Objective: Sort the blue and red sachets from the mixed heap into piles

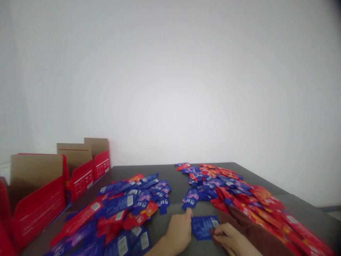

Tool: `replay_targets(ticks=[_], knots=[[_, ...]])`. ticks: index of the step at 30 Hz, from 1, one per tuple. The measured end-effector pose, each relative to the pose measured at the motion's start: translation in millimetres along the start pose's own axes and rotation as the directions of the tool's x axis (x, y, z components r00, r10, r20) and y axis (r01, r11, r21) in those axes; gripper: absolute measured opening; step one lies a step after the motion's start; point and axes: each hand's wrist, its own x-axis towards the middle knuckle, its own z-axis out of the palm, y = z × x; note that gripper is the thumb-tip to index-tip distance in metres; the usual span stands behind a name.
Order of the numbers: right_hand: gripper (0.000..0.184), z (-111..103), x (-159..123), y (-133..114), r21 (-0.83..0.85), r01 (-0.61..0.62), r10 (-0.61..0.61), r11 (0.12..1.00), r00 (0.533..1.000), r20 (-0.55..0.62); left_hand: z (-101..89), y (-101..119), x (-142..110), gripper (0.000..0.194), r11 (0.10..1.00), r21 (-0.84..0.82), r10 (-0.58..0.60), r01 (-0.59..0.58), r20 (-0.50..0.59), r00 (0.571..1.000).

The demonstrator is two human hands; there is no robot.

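Observation:
My left hand [179, 231] rests on the dark table [170, 170], fingers curled, its thumb touching the left edge of a blue sachet [204, 226] that lies flat between my hands. My right hand [229, 239] pinches the sachet's right lower corner with closed fingers. A brown sleeve [253, 233] covers my right forearm. A spread of blue and red sachets [125, 206] lies to the left of my hands, and a longer spread of red and blue sachets [239, 193] runs along the right.
Three open red cardboard display boxes [37, 199] stand in a row along the table's left edge. A plain white wall rises behind the table. The table's right edge [306, 202] runs close to the right pile.

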Motion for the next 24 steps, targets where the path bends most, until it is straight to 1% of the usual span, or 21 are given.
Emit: replay_targets(ticks=[2, 3, 5, 7, 9, 10, 12, 14, 15, 17, 19, 22, 24], knots=[[0.03, 6, 11, 3, -0.056, 0.057, -0.057, 0.997, 0.998, -0.007, -0.7, 1, 0, 0.028, 1.0, 0.018, 0.0, 0.0, 0.003, 1.0], [0.03, 12, 19, 1, -0.077, 0.08, -0.081, 0.994, 0.997, -0.012, -1.0, 1, 0, 0.029, 1.0, 0.026, 0.0, 0.0, 0.004, 1.0], [0.032, 27, 33, -10, -0.088, 0.124, -0.126, 0.988, 0.992, -0.012, -1.5, 1, 0, 0.028, 1.0, 0.028, -0.003, 0.003, 0.012, 1.0], [0.033, 41, 43, -23, -0.074, 0.209, -0.207, 0.975, 0.978, 0.025, -1.1, -2, 0, 0.027, 1.0, 0.001, 0.001, -0.002, 0.019, 1.0], [0.034, 48, 47, -29, -0.086, 0.259, -0.255, 0.962, 0.965, 0.062, 0.2, -7, 0, 0.026, 0.999, -0.04, 0.006, -0.005, 0.019, 1.0], [0.034, 48, 47, -27, -0.116, 0.252, -0.245, 0.961, 0.967, 0.066, 1.1, -9, -1, 0.025, 0.998, -0.056, 0.006, -0.005, 0.016, 1.0], [0.032, 41, 45, -13, -0.216, 0.178, -0.176, 0.96, 0.984, 0.031, 2.5, -14, -1, 0.024, 0.998, -0.07, 0.001, 0.0, 0.011, 1.0], [0.033, 30, 44, 10, -0.306, 0.046, -0.068, 0.951, 0.996, -0.06, 0.7, -17, -1, 0.022, 0.999, -0.052, -0.009, 0.009, 0.009, 1.0], [0.034, 25, 44, 22, -0.326, -0.015, -0.019, 0.945, 0.995, -0.103, -2.4, -18, -1, 0.021, 0.999, -0.036, -0.013, 0.013, 0.001, 1.0], [0.036, 20, 44, 44, -0.342, -0.092, 0.042, 0.935, 0.988, -0.152, -15.0, -22, 1, 0.019, 0.999, -0.01, -0.032, 0.032, -0.036, 0.999], [0.037, 20, 46, 58, -0.36, -0.108, 0.05, 0.927, 0.985, -0.166, -36.7, -30, 5, 0.021, 0.997, 0.008, -0.077, 0.078, -0.086, 0.993], [0.034, 24, 48, 63, -0.401, -0.083, 0.019, 0.912, 0.987, -0.162, -80.2, -52, 12, 0.023, 0.976, 0.09, -0.184, 0.199, -0.159, 0.97], [0.035, 25, 48, 57, -0.419, -0.081, 0.021, 0.905, 0.989, -0.146, -108.7, -74, 12, 0.024, 0.923, 0.178, -0.299, 0.34, -0.224, 0.928]])
